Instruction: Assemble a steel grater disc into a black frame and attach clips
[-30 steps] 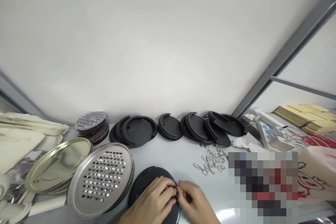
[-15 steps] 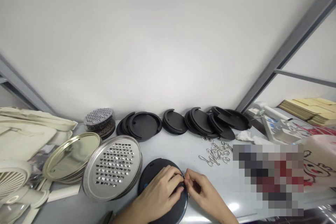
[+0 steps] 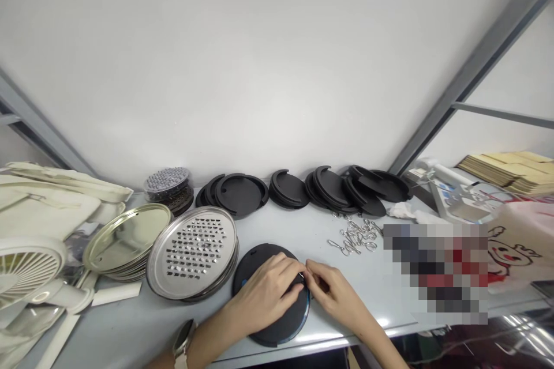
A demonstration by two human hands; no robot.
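A black round disc [image 3: 283,320] with a small slot near its far edge lies at the front of the table. My left hand [image 3: 272,291] lies across it, fingers bent and gripping its right edge. Against that same edge, my right hand [image 3: 326,285] is closed in a pinch. A small shiny bit shows between the fingertips, too hidden to name. To the left stands a stack of round metal grater plates [image 3: 190,256], holes facing up. Loose wire clips [image 3: 357,236] are heaped beyond my right hand.
Black round trays with raised rims [image 3: 242,193] line the wall. Gold-coloured round plates [image 3: 130,236] and a cream fan [image 3: 30,271] are at left. At right are a pixelated patch, a printed bag [image 3: 519,242] and stacked yellowish boards [image 3: 511,173]. Grey metal posts [image 3: 467,81] frame both sides.
The view has tipped down slightly, so the table appears higher and my left wrist with its watch now shows. Both hands stay at the disc's right edge.
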